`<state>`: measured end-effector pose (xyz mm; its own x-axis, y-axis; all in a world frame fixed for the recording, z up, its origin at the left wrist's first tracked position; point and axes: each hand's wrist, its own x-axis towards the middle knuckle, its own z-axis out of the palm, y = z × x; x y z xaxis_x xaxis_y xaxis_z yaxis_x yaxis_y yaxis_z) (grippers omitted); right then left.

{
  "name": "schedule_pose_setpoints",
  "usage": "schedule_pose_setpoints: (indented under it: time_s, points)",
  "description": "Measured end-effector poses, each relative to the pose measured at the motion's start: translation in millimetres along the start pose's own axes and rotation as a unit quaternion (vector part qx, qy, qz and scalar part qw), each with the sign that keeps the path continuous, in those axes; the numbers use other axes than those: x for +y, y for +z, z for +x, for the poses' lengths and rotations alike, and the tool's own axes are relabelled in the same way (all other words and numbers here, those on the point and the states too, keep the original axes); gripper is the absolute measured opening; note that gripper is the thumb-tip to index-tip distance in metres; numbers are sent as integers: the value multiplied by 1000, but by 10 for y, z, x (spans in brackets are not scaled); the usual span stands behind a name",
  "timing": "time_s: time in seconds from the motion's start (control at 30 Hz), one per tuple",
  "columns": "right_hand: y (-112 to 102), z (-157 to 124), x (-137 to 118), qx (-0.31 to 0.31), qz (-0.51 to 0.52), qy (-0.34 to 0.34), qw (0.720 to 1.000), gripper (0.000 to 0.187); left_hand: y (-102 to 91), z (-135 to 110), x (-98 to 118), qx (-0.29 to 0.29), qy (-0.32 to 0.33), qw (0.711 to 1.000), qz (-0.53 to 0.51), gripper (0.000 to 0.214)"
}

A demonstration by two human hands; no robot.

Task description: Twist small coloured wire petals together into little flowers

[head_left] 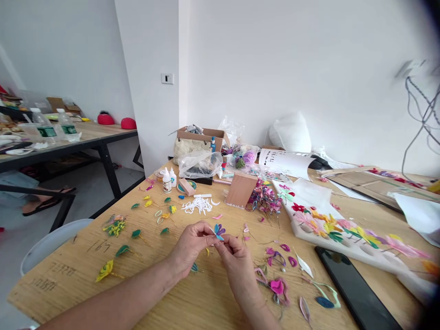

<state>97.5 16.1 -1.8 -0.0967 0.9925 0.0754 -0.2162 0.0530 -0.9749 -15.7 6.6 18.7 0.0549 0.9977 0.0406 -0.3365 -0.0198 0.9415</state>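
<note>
Both my hands meet over the middle of the wooden table (79, 270). My left hand (190, 245) and my right hand (237, 259) pinch together a small paper flower (217, 231) with blue and purple petals, held a little above the tabletop. Loose quilled paper petals in green, yellow and teal (137, 233) lie to the left of my hands. Pink and purple petal pieces (277, 286) lie to the right, near my right wrist. A heap of white paper strips (198, 206) sits just beyond the hands.
A white board (378, 263) covered with coloured paper flowers lies at the right, with a black phone (354, 288) in front of it. Glue bottles (167, 180), a small wooden block (240, 189), plastic bags and a cardboard box (202, 134) crowd the far side. Another table (99, 133) stands at the left.
</note>
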Motion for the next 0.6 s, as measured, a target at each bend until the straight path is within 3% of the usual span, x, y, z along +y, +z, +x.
schedule_pose_setpoints:
  time_s: [0.2, 0.43, 0.6]
  points:
    - [-36, -13, -34, -20, 34, 19, 999, 18, -4, -11, -34, -16, -16, 1000, 6, 17]
    - [-84, -32, -108, -17, 139, 84, 987, 23, -3, -15, -54, -98, -44, 994, 21, 17]
    - [-110, -24, -88, -39, 176, 106, 978, 21, -19, -8, -19, -91, -60, 993, 51, 16]
